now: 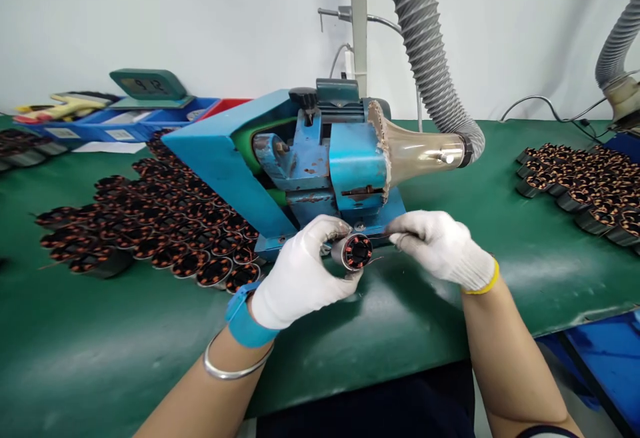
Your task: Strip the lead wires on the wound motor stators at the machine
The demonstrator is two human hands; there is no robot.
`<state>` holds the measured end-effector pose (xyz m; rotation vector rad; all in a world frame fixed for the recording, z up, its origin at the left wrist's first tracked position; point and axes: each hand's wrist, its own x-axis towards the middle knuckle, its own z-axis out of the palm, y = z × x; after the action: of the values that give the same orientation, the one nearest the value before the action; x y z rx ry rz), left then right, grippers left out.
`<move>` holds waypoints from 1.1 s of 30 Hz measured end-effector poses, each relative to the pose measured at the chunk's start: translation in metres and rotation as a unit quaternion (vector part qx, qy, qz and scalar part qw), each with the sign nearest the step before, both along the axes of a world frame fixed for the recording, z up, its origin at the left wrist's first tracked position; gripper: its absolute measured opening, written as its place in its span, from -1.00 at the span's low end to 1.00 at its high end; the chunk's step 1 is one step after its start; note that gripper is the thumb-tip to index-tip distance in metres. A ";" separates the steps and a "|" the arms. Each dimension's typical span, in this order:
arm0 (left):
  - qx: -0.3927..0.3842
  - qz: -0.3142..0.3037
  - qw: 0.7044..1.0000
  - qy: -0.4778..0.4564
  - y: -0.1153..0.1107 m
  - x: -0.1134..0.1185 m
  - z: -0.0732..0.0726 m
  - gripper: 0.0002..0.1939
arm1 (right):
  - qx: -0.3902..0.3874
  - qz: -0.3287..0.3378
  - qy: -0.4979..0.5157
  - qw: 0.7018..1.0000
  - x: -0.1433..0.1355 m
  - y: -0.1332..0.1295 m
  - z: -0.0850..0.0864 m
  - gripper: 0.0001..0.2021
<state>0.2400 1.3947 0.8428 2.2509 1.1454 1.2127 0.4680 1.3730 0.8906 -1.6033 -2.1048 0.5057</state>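
My left hand, in a white glove, is wrapped round a metal motor stator whose open end, with a black core and orange-red wire ends, faces me. Thin wires stick out from the stator's right side. Just to the right, my right hand, also gloved, has its thumb and forefinger pinched on a thin wire that runs to the stator. Directly behind both hands stands a blue machine with a clear funnel-shaped cover.
Many stators crowd the green table on the left, and more lie at the right. A grey hose drops to the funnel. Blue bins and a digital clock are at the back left.
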 end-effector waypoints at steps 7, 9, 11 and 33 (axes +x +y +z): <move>0.054 0.045 0.995 -0.068 0.003 0.002 -0.007 -0.49 | -0.105 -0.022 0.249 0.963 -0.013 0.001 -0.003 -0.65; 0.071 0.044 0.995 -0.051 0.001 0.004 -0.008 -0.54 | -0.122 -0.006 0.289 0.950 -0.028 0.003 -0.010 -0.72; 0.059 0.050 0.996 -0.050 -0.003 0.007 -0.008 -0.58 | -0.102 -0.046 0.335 0.935 -0.032 0.009 -0.016 -0.81; -0.168 0.075 0.955 -0.231 -0.010 0.026 0.000 -0.46 | -0.014 -0.084 0.375 0.923 -0.078 -0.008 -0.039 -0.53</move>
<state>0.2664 1.3848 0.8428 1.5491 1.2311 1.3829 0.3897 1.3647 0.8514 -1.2938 -1.3768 0.9161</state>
